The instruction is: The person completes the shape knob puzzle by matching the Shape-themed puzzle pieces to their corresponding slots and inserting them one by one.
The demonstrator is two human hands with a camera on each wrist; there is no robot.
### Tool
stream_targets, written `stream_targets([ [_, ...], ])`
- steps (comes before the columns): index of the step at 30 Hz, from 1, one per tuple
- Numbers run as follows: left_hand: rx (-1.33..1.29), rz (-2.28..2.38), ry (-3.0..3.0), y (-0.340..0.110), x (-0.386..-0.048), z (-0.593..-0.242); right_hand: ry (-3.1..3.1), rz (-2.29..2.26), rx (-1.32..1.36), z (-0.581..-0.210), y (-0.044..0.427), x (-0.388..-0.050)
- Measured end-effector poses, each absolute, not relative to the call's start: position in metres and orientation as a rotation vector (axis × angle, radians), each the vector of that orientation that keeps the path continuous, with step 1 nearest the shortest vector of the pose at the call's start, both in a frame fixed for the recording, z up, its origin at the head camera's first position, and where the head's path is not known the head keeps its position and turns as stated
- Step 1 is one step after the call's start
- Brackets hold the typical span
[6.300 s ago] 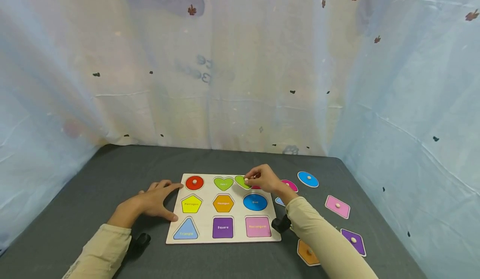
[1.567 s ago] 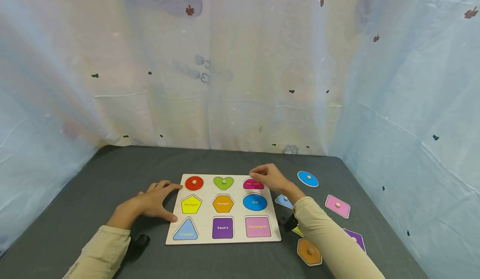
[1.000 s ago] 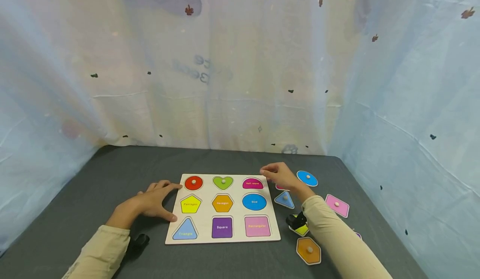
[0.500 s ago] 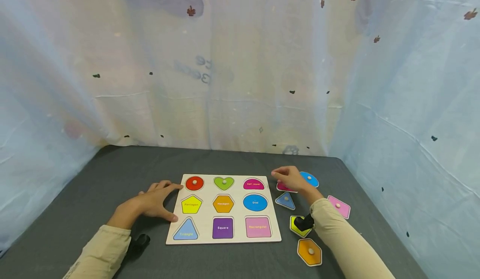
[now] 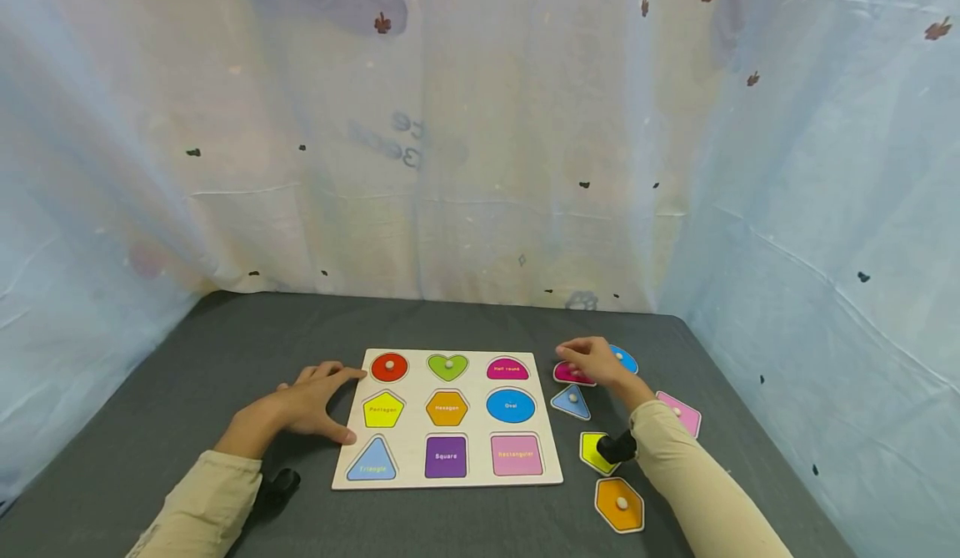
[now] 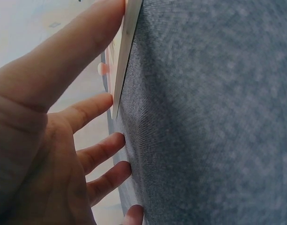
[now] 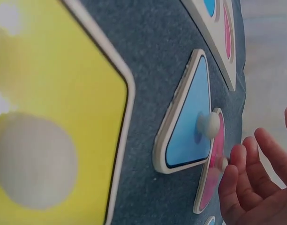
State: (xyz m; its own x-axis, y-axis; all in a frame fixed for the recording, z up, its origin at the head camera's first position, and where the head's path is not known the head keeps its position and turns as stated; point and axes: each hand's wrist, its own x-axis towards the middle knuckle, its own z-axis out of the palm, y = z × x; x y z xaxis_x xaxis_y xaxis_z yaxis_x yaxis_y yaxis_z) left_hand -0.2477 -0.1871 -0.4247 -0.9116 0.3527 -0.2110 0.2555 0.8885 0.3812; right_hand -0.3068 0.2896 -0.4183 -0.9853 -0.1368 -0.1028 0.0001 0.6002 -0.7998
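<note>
Pink half-circle piece (image 7: 212,178) is lying on the dark table (image 5: 450,525) just right of the board (image 5: 477,421), with the right hand (image 5: 596,362) over it, thumb and fingertips apart beside the knob (image 7: 222,163); can't tell if they touch it. Left hand (image 5: 309,404) is spread wide, thumb and index finger on the board's left edge. Red circle (image 5: 389,366) and green heart (image 5: 447,366) are set into the board. Blue triangle (image 5: 572,404), yellow pentagon (image 5: 592,455) and orange hexagon (image 5: 619,505) run down toward the person, blue oval (image 5: 628,362) is partly behind the right hand. Pale curtain (image 5: 480,124) at the back.
</note>
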Motion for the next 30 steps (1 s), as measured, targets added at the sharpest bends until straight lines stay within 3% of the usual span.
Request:
stream_targets([
  [30,0.457,0.503,2.788,-0.187,-0.247,-0.424,2.723,-1.186,-0.153,-0.43,0.315,-0.304],
])
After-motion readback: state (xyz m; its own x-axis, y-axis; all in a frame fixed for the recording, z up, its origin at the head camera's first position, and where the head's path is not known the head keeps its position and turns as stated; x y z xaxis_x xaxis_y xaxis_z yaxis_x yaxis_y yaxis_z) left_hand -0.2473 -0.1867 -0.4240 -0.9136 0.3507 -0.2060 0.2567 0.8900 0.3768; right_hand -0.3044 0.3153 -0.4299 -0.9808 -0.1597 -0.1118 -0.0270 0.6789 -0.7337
